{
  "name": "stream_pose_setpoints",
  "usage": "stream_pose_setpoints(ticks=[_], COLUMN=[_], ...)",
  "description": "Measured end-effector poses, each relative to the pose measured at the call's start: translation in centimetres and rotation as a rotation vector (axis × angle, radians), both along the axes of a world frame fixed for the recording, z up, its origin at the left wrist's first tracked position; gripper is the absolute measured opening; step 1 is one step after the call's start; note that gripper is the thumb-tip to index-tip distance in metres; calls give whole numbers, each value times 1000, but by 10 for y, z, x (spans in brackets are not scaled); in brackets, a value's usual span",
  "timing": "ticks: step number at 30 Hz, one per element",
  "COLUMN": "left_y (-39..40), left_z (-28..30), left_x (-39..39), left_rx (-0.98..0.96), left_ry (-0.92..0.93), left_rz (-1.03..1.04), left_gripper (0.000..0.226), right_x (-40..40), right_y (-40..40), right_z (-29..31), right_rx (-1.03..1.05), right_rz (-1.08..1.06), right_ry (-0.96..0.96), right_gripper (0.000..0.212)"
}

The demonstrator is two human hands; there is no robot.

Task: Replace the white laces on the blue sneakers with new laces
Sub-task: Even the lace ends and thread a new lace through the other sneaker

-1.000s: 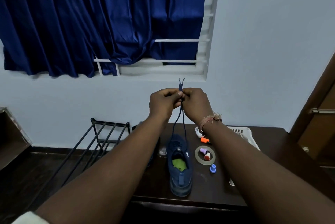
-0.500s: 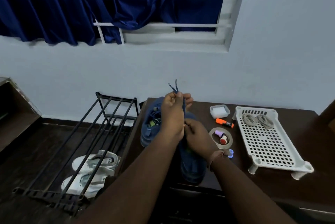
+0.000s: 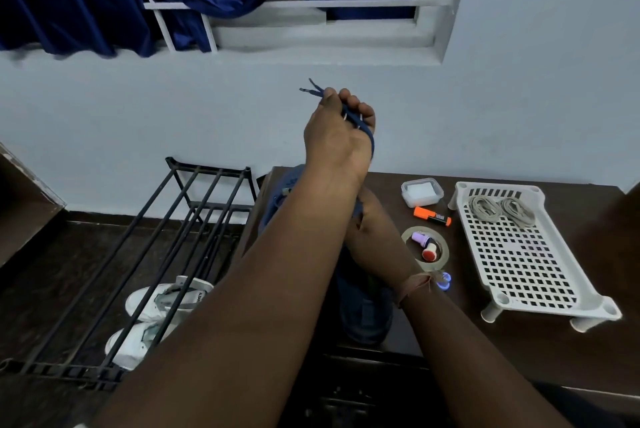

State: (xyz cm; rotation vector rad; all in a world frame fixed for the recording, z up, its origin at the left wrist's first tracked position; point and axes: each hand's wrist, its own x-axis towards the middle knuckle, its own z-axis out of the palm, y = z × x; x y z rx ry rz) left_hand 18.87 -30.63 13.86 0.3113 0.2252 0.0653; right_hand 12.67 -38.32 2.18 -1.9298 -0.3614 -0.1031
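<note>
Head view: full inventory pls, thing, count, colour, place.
blue lace: 1, blue, gripped, both tips up
blue sneakers: 2, blue, table, under arms
table: 1, dark brown
tray: 1, white, table right
old laces: 2 coils, grey-white, tray far end
marker: 1, orange
box: 1, clear
tape roll: 1, tan
shoe rack: 1, black, floor
white sneakers: 2, under rack
left hand: raised, grips lace
right hand: low at shoe, fingers hidden

An orange marker [image 3: 432, 216] is seen between a lidded container [image 3: 422, 192] and a tape roll [image 3: 425, 249], left of a white perforated rack [image 3: 526, 265].
</note>
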Motion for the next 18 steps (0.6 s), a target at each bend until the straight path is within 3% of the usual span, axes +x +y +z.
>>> stream_pose_setpoints(ticks=[6,11,14,16,18], left_y=[17,72,80,78,72], left_z=[-8,-59,-86,-99,-107], left_x=[21,36,18,1,-19], left_rx=[-5,154,496,890,1282], left_ry=[73,290,423,470,403], left_rz=[86,234,184,68,-32], left_gripper=[26,39,35,23,13], right_x=[6,17,17,20,24], right_y=[-29,-64,-59,-56,-56], right_z=[16,10,3,0,0], right_rx=[-84,-216,-221,-153,-111], right_rz=[162,74,87,40,11], right_ry=[220,295,317,317,314], right_gripper=[18,25,27,30,26])
